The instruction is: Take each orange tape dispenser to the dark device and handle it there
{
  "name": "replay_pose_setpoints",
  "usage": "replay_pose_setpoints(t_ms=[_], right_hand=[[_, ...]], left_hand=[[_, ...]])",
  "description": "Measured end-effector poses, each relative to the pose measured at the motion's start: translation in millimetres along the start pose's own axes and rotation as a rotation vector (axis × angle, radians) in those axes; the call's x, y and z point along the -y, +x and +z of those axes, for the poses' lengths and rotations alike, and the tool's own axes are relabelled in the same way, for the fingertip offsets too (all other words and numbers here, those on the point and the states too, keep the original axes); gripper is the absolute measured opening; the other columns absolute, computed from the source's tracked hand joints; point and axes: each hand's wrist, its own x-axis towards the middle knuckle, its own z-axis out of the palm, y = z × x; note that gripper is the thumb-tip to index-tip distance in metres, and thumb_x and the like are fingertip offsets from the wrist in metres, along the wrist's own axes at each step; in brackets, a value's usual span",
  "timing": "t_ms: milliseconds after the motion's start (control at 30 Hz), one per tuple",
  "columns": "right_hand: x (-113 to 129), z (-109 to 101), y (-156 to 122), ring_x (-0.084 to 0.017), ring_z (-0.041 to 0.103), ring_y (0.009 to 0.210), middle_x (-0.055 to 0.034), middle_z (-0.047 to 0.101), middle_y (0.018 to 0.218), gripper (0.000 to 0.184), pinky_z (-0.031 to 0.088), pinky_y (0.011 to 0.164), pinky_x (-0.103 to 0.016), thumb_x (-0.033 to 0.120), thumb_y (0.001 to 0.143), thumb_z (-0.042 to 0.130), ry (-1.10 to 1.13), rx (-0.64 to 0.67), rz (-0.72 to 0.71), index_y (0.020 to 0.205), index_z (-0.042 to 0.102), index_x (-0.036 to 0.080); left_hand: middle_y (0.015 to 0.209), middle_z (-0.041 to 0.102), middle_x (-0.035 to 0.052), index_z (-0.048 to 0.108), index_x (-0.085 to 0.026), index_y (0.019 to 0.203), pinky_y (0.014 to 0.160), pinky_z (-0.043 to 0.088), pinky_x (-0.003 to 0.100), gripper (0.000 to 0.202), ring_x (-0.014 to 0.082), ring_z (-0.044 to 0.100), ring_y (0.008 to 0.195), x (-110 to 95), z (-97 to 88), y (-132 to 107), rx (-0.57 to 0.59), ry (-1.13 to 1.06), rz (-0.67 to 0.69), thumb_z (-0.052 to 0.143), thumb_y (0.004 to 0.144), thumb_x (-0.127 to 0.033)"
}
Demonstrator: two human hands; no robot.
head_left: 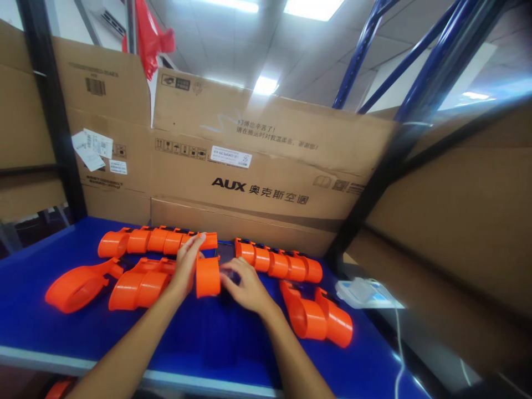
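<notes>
Here we are over the blue bench [216, 343], and one orange ring [208, 276] is up in the middle, right between two bare hands! The left hand [187, 267] has its grip around the ring's left side; the right hand [246, 284] is at the right edge, fingers bent, grip narrow, and whether it pinches anything I can't tell. Now the count: five pieces in the right back row [277, 265], at least five in the left back row [157, 240], partly behind that hand. Nearer, two in the right front pair [338, 326], two in the left front pair [152, 288], plus one wide loop [68, 299] lying far left
</notes>
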Motion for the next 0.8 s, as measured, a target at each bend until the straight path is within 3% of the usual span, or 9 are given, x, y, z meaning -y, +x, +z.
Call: replay_pose_setpoints(t_ms=[67,133,200,300,400,467,533,633,800], right_hand=[[6,-6,-2,-0.021,0.060,0.094,-0.0075,0.064,0.109,0.044,0.047,0.085,-0.037,0.039,0.097,0.052,0.161,-0.043,-0.032,0.138,0.048,0.024],[15,-9,-3,-0.024,0.059,0.109,-0.0095,0.059,0.128,0.068,0.047,0.094,-0.039,0.043,0.090,0.063,0.224,-0.020,-0.093,0.148,0.034,0.025],[22,-9,-3,-0.027,0.053,0.122,-0.0096,0.053,0.139,0.078,0.041,0.104,-0.042,0.043,0.082,0.073,0.186,0.002,-0.125,0.148,0.036,0.027],[24,-6,-1,-0.028,0.053,0.125,-0.0086,0.056,0.138,0.069,0.038,0.108,-0.045,0.040,0.081,0.074,0.117,-0.020,-0.106,0.142,0.046,0.028],[16,-9,4,-0.028,0.056,0.122,-0.0096,0.058,0.135,0.068,0.042,0.104,-0.045,0.039,0.080,0.075,0.089,-0.083,-0.061,0.141,0.047,0.028],[9,-14,12,-0.028,0.058,0.118,-0.0107,0.060,0.132,0.067,0.045,0.101,-0.045,0.039,0.080,0.075,0.076,-0.165,-0.020,0.140,0.048,0.026],[2,-18,24,-0.027,0.060,0.114,-0.0111,0.062,0.130,0.064,0.046,0.099,-0.043,0.039,0.081,0.073,0.068,-0.238,0.009,0.139,0.049,0.024],[-6,-18,48,-0.025,0.063,0.107,-0.0091,0.066,0.124,0.060,0.047,0.095,-0.039,0.042,0.083,0.070,0.041,-0.248,0.036,0.137,0.052,0.023],[-21,1,85,-0.022,0.066,0.094,-0.0072,0.071,0.111,0.054,0.050,0.086,-0.036,0.048,0.083,0.068,-0.013,-0.152,0.105,0.129,0.059,0.022]], left_hand=[[0.065,0.064,-0.0036,0.065,-0.018,0.100,0.055,0.047,0.023,0.046,0.0120,0.060,0.055,2,6.0,0,-0.154,0.074,0.152,0.077,0.070,-0.050],[0.075,0.069,0.0004,0.065,-0.018,0.105,0.063,0.050,0.025,0.049,0.0145,0.065,0.066,4,9.5,2,-0.186,0.135,0.200,0.076,0.071,-0.050],[0.082,0.071,0.0042,0.067,-0.017,0.104,0.068,0.052,0.027,0.049,0.0174,0.067,0.074,6,9.4,6,-0.166,0.192,0.208,0.075,0.072,-0.053],[0.092,0.073,0.0083,0.068,-0.015,0.107,0.070,0.052,0.028,0.055,0.0207,0.068,0.082,10,3.8,12,-0.099,0.260,0.186,0.070,0.074,-0.059],[0.102,0.073,0.0139,0.064,-0.013,0.119,0.073,0.054,0.033,0.064,0.0245,0.069,0.090,14,-3.8,18,-0.019,0.368,0.151,0.045,0.089,-0.066],[0.109,0.071,0.0166,0.064,-0.012,0.120,0.081,0.053,0.036,0.064,0.0263,0.067,0.101,17,-7.9,19,0.036,0.599,0.198,0.027,0.097,-0.059],[0.111,0.071,0.0166,0.066,-0.013,0.114,0.088,0.050,0.038,0.058,0.0262,0.065,0.106,19,-10.3,17,0.126,1.018,0.291,0.019,0.102,-0.045],[0.104,0.072,0.0174,0.068,-0.013,0.104,0.091,0.046,0.041,0.044,0.0280,0.066,0.102,23,-10.9,11,0.268,1.517,0.352,0.026,0.101,-0.027],[0.096,0.073,0.0151,0.068,-0.016,0.098,0.089,0.044,0.041,0.033,0.0287,0.067,0.098,22,-9.6,2,0.270,1.656,0.315,0.036,0.097,-0.025]])
